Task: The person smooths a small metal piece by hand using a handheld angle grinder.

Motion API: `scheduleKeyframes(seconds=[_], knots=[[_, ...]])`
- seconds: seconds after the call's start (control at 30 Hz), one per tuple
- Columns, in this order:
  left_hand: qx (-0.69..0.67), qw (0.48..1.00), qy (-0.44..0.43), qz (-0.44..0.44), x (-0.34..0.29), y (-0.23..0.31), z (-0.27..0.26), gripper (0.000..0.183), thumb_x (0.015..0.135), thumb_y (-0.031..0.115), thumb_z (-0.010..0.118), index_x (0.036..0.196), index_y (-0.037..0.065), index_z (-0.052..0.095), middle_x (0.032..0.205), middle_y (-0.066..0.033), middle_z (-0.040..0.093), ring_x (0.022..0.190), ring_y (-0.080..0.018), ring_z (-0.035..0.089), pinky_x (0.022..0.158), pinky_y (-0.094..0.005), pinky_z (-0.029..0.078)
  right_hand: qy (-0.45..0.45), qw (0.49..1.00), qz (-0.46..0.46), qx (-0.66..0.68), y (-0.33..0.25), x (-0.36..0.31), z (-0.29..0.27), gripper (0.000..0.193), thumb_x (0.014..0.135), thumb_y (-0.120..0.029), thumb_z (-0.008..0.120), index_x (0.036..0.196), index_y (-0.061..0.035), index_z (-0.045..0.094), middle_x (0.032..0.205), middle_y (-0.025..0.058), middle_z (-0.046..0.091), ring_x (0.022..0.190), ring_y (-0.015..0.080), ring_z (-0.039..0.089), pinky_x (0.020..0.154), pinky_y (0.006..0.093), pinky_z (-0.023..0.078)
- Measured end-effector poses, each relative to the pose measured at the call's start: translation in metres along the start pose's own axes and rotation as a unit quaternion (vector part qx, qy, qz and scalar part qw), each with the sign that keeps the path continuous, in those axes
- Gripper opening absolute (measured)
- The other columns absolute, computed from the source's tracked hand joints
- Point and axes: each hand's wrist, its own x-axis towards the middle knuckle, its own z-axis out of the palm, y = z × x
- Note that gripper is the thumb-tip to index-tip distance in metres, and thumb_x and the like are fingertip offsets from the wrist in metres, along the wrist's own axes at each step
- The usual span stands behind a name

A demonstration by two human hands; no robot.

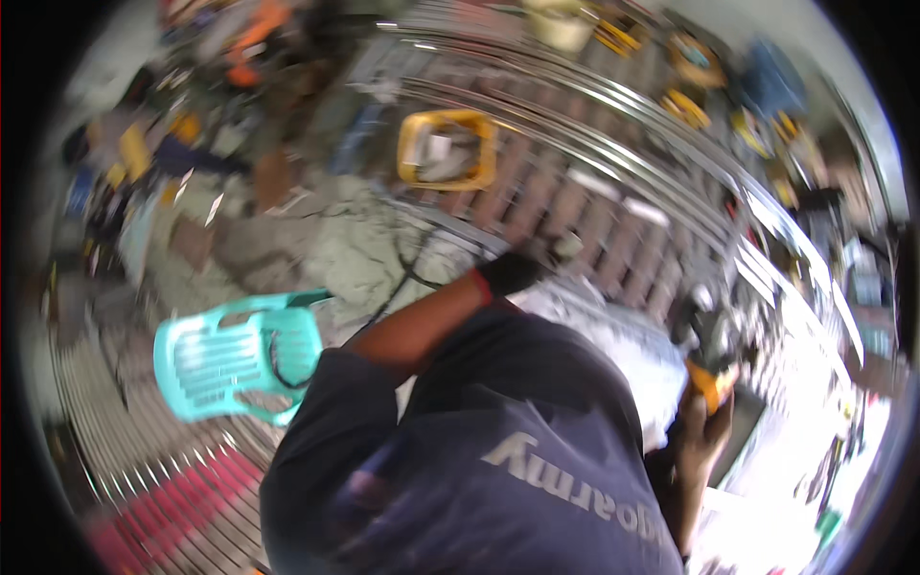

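Observation:
My left hand (pixel 511 273), in a black glove with a red cuff, reaches over the near edge of a slatted metal frame (pixel 613 225). Just beyond its fingers is a small whitish rounded thing (pixel 565 246); blur hides whether they touch. The left fingers are smeared too. At the right, my bare right hand (pixel 704 426) is wrapped round an orange tool (pixel 709 385). A blurred grey part (pixel 714 331) sits just past the orange body, and the tool's exact kind does not show.
A turquoise plastic stool (pixel 240 355) lies at the left, near a black cable (pixel 410 273). A yellow basket (pixel 447 150) rests by the frame's far side. Long shiny metal bars (pixel 613 96) run beyond, with a blue container (pixel 771 81) at the far right.

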Motion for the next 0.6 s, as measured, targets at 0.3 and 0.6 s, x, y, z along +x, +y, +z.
scheduleKeyframes(seconds=[0.3,0.6], knots=[[-0.102,0.990,-0.071,-0.067,0.067,0.021,0.050,0.041,0.094,0.008,0.076,0.135,0.005,0.072,0.118,-0.0140,0.079,0.103,-0.0212,0.075,0.091,-0.0348,0.059,0.068,0.989,0.075,-0.105,0.002,-0.013,0.004,0.056,0.103,-0.034,0.072,0.142,0.0024,0.054,0.103,0.0137,0.076,0.096,0.0183,0.071,0.086,0.0346,0.056],[-0.044,0.993,-0.109,-0.001,0.093,-0.030,0.106,0.037,0.095,0.010,0.075,0.132,0.011,0.073,0.108,-0.0121,0.077,0.094,-0.0265,0.073,0.084,-0.0365,0.057,0.024,0.945,0.159,-0.285,0.021,-0.009,0.032,0.076,0.097,-0.031,0.079,0.155,0.0015,0.042,0.116,0.0281,0.074,0.103,0.0468,0.075,0.088,0.0481,0.059]])
